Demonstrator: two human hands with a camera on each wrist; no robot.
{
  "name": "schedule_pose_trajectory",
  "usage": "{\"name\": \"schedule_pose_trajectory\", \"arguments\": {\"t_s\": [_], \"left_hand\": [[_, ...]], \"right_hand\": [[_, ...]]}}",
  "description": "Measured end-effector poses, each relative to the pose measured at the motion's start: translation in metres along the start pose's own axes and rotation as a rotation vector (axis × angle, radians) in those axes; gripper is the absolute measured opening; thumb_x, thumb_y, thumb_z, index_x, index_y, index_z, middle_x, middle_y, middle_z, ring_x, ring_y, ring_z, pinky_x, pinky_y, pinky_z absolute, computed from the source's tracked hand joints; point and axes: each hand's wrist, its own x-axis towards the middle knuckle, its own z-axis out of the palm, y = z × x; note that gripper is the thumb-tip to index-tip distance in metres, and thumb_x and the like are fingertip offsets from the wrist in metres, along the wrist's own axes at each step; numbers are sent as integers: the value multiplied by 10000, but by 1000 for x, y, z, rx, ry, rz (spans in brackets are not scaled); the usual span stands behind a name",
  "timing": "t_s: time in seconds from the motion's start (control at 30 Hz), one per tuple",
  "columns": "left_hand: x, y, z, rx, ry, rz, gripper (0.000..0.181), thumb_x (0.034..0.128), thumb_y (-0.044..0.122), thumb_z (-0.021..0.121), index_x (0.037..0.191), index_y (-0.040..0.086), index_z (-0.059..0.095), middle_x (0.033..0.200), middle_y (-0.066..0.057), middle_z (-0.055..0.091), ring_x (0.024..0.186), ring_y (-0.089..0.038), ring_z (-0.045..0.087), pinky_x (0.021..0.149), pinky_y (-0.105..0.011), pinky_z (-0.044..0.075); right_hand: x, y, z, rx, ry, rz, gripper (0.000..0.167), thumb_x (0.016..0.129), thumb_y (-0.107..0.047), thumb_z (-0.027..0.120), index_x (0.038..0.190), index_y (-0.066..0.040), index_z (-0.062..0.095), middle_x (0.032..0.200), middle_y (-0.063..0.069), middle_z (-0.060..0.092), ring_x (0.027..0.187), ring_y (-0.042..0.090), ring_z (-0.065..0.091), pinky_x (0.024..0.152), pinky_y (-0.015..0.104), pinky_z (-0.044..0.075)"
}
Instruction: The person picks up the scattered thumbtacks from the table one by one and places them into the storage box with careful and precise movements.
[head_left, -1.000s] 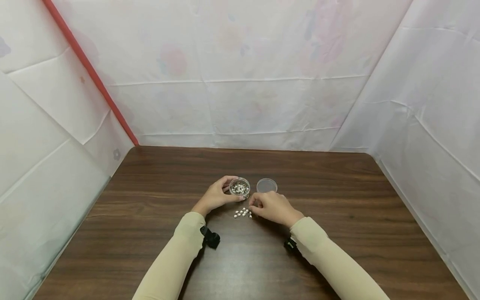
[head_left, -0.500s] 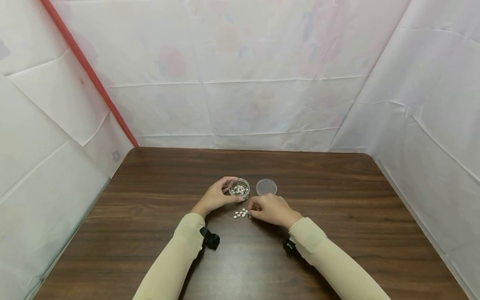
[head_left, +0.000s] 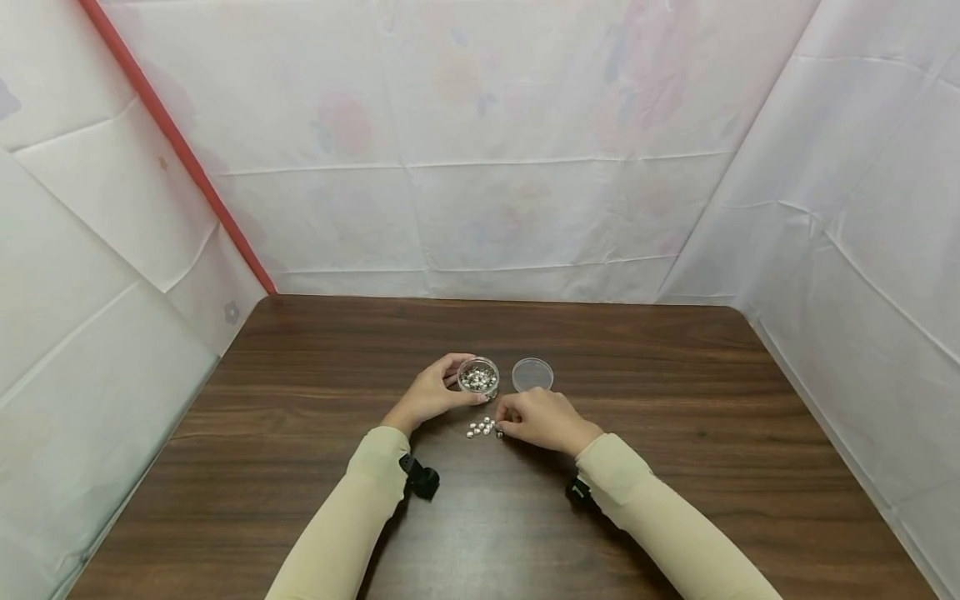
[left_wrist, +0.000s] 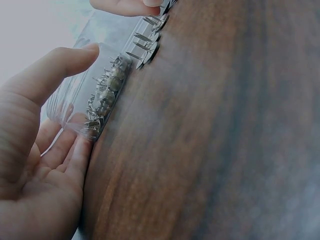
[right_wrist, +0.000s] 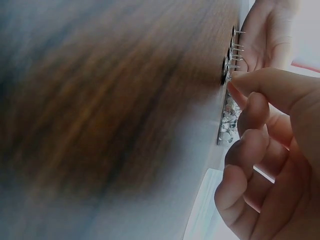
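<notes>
Shiny round-headed metal tacks [head_left: 487,431] lie points-up on the dark wood-grain table [head_left: 465,533], right at the fingertips of the curled right hand [head_left: 546,419]; whether it pinches one, I can't tell. The left hand [head_left: 433,390] grasps a clear round tub [head_left: 478,363] holding more tacks.

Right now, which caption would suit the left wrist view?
Left hand's grip around a clear container of thumbtacks, loose tacks lying points-up on the wooden table.
</notes>
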Motion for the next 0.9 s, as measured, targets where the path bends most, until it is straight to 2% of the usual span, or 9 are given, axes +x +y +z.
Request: {"name": "schedule_pose_trajectory", "arguments": {"t_s": [0.3, 0.9], "left_hand": [[2, -1, 1, 13, 0, 11, 748, 744, 330, 918, 1398, 257, 561, 1433, -20, 507, 1343, -276, 474, 1077, -441, 438], [2, 1, 4, 28, -1, 17, 747, 738, 326, 923, 1390, 256, 566, 1421, -22, 517, 1337, -275, 482, 1080, -429, 436]], "right_hand": [[0, 1, -1, 4, -4, 4, 64, 943, -271, 712, 882, -270, 693, 658, -188, 554, 581, -4, 505, 499, 271, 450], [-2, 5, -4, 21, 54, 37, 55, 933, -250, 695, 885, -274, 684, 665, -190, 570, 582, -10, 514, 534, 290, 475]]}}
